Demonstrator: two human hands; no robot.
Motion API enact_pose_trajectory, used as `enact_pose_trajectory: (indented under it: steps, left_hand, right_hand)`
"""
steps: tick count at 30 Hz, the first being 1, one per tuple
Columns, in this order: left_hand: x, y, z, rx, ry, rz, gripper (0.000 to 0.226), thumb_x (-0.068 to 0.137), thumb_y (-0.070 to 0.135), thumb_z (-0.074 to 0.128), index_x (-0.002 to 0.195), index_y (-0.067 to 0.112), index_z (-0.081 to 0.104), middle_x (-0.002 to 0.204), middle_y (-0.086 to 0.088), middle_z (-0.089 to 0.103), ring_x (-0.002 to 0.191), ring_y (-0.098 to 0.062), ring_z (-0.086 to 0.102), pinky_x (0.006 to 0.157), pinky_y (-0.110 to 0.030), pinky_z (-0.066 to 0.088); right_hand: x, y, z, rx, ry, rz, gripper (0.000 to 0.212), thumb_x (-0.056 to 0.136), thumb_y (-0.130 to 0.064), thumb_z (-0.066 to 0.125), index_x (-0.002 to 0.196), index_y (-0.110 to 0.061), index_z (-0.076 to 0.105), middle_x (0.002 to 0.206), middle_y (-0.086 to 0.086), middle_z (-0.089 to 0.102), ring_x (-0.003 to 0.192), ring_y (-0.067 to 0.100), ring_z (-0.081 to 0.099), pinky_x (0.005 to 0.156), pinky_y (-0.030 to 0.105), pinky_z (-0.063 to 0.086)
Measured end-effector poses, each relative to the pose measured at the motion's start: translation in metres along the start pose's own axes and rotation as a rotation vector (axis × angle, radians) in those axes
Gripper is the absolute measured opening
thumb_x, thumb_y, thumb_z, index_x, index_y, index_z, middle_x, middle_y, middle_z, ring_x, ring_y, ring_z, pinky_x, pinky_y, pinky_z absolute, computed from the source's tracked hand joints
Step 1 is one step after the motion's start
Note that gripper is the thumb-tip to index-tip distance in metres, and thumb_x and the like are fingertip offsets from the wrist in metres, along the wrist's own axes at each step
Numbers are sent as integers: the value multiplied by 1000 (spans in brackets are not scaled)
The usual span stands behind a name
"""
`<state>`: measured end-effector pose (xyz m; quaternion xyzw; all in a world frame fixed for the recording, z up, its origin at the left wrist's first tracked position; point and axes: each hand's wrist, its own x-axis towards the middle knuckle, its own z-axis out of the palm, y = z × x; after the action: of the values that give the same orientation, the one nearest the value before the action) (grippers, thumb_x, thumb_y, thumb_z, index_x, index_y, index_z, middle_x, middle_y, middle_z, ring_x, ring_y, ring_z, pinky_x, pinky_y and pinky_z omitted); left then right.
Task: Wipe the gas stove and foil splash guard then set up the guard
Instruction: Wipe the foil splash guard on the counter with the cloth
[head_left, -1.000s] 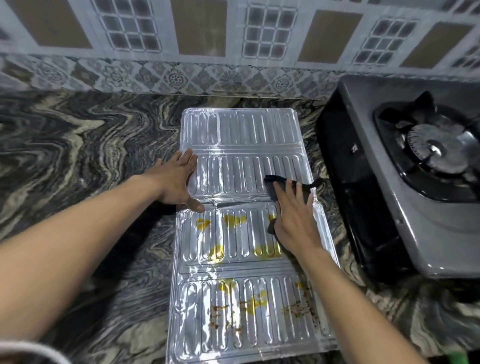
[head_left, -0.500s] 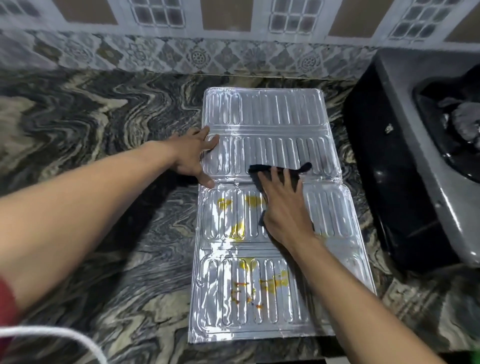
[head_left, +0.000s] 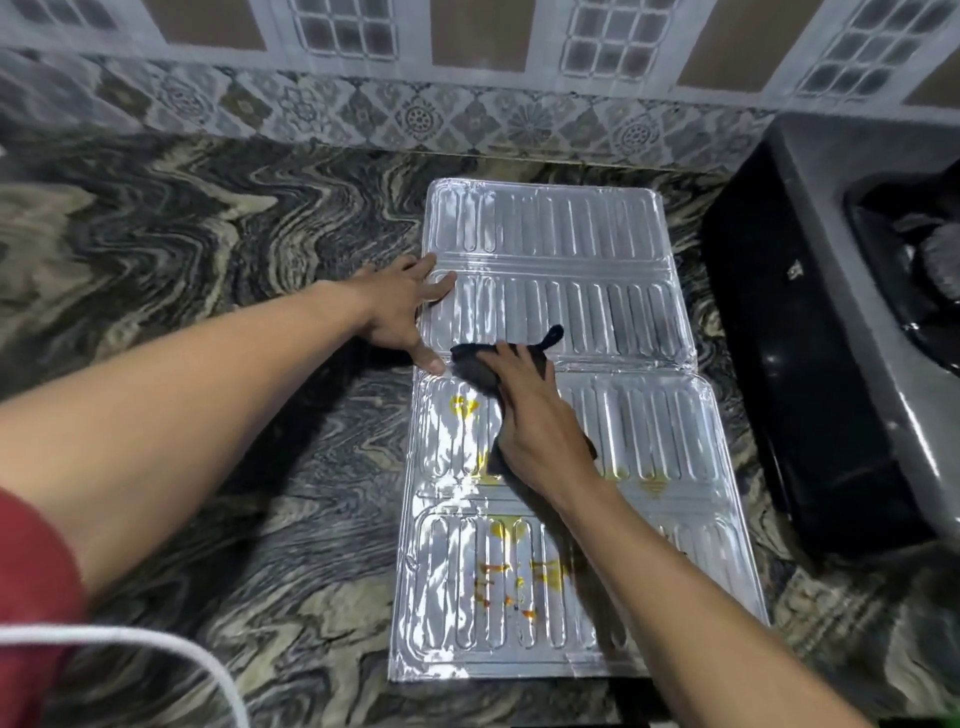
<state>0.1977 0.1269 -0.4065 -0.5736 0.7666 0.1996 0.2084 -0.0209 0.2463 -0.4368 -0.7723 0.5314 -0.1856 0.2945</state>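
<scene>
The foil splash guard (head_left: 561, 322) lies flat and unfolded on the marbled counter, ribbed and shiny, with yellow and orange stains on its two near panels. My left hand (head_left: 400, 306) presses flat on the guard's left edge, fingers spread. A dark cloth (head_left: 475, 366) sits under my right hand (head_left: 540, 421), which pushes it down near the guard's middle fold on the left side. The gas stove (head_left: 852, 332) stands at the right, grey on top with a black side; part of a burner shows at the frame's edge.
The swirled grey and beige counter (head_left: 208, 291) stretches to the left of the guard. A patterned tile wall (head_left: 467, 114) runs along the back. A white cord (head_left: 156, 644) curves across the bottom left corner.
My right hand has slid the cloth leftward across the guard's middle fold, toward my left thumb. The view has shifted so the stove sits further right. My left hand stays on the left edge.
</scene>
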Motion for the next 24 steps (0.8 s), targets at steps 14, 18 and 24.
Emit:
enact_pose_trajectory:
  steps: [14, 18, 24]
  left_hand:
    - [1, 0, 4, -46, -10, 6, 128, 61, 77, 69, 154, 38, -10, 162, 3, -23, 149, -21, -19, 119, -59, -4]
    - [-3, 5, 3, -35, -9, -6, 125, 66, 71, 70, 154, 35, -11, 162, 1, -23, 150, -23, -19, 118, -59, -4]
    - [-3, 6, 4, -66, -17, -14, 126, 67, 67, 74, 154, 35, -11, 162, 2, -24, 149, -23, -20, 117, -62, -3]
  right_hand:
    - [-45, 2, 11, -469, -199, -317, 78, 89, -15, 50, 157, -20, 13, 163, 9, 16, 151, 29, 7, 121, 47, -6]
    - [-39, 33, -13, -465, -64, -95, 79, 88, -14, 49, 157, -18, 11, 164, 9, 12, 152, 27, 4, 120, 44, -10]
    - [-53, 78, -35, -409, 95, 148, 69, 91, -8, 48, 155, -17, 23, 163, 8, 18, 151, 27, 10, 122, 43, -4]
